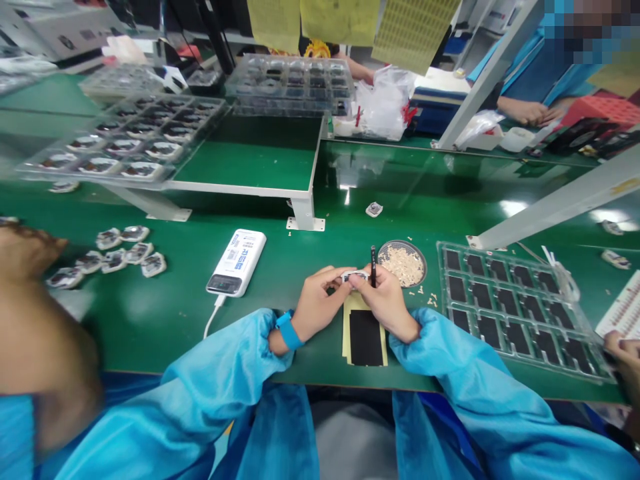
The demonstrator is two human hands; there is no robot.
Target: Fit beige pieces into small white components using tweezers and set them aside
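Observation:
A small white-rimmed electronic part (354, 274) is pinched between the fingertips of both hands, close above the bench. My left hand (320, 301), with a blue band at the wrist, grips its left side. My right hand (389, 303) presses the thumb on the part and also has a slim black pen-like tool (373, 265) upright in its fingers. Below my hands lie black rectangular sheets (367, 339) on yellow backing paper (346, 337). A round dish (401, 263) of tiny beige pieces stands beside my right hand. What the fingers cover on the part is hidden.
A white power bank (237, 262) with a cable lies left, near several similar parts (115, 260). A clear tray with black sheets (520, 307) is at right. Filled trays (125, 137) sit on a raised green shelf (255, 157). Co-workers' arms (45, 347) reach in at both sides.

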